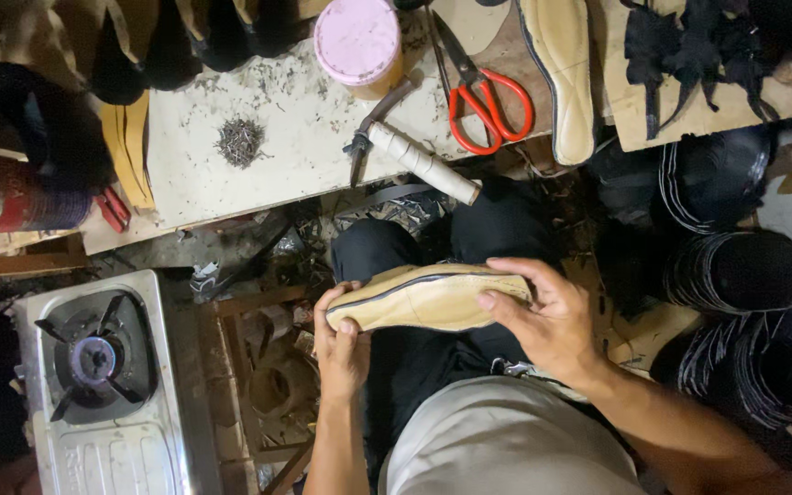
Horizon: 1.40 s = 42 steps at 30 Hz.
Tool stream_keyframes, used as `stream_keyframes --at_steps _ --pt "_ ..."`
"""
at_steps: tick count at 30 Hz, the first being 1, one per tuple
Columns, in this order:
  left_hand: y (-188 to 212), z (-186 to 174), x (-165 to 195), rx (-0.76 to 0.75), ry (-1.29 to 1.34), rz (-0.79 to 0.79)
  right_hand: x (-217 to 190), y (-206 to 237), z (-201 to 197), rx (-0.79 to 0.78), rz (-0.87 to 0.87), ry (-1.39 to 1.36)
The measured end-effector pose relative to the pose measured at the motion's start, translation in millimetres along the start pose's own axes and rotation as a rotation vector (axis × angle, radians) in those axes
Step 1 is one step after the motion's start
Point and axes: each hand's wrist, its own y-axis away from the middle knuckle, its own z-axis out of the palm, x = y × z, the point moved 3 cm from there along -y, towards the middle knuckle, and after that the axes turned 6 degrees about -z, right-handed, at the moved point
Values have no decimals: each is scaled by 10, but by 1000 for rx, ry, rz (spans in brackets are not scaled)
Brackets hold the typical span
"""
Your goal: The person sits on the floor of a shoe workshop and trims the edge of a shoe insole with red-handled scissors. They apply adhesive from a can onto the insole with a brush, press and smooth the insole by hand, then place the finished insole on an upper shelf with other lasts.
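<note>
1. Head view: the person sits and looks down at a tan shoe sole [428, 298] held over the lap, in front of a white work table [295, 156].
2. The left hand [341, 344] grips one end of the sole. Its fingers are wrapped shut around that end, with the thumb on the tan face.
3. The right hand [547, 321] grips the other end. Its fingers curl over the top edge and the thumb presses on the tan face, so it is closed on the sole too.
4. Both arms come up from the bottom of the picture and bend in toward each other. The sole lies sideways between the hands, tilted so its tan face shows.
5. How far along: I think the work is somewhere in the middle. A dark line already runs along the top edge of the sole. No upper part of a shoe is joined to it yet.
6. The tools lie untouched on the table: a hammer [414, 156] with a pale wrapped handle, red scissors [483, 101], and a small heap of nails [240, 142].
7. A pink-lidded jar [359, 41] stands near the hammer. Another tan sole [561, 73] lies just beside the scissors.
8. A small gas stove [107, 367] sits low on the left, well apart from the hands. Stacks of dark soles [744, 275] are on the right.
</note>
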Motion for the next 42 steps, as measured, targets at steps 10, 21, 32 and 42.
stream_keyframes --at_steps 10,21,32,42 --pt "-474 32 -126 44 -411 -139 -61 -551 4 -174 -545 734" --pt "-641 -19 -87 -56 -380 -176 -10 -685 626 -371 -807 830" --pt "-709 -38 61 109 -321 -125 -500 -1016 976 -524 -759 921" --pt "-772 -126 205 135 -231 -110 -432 -2236 2150 -475 -688 707"
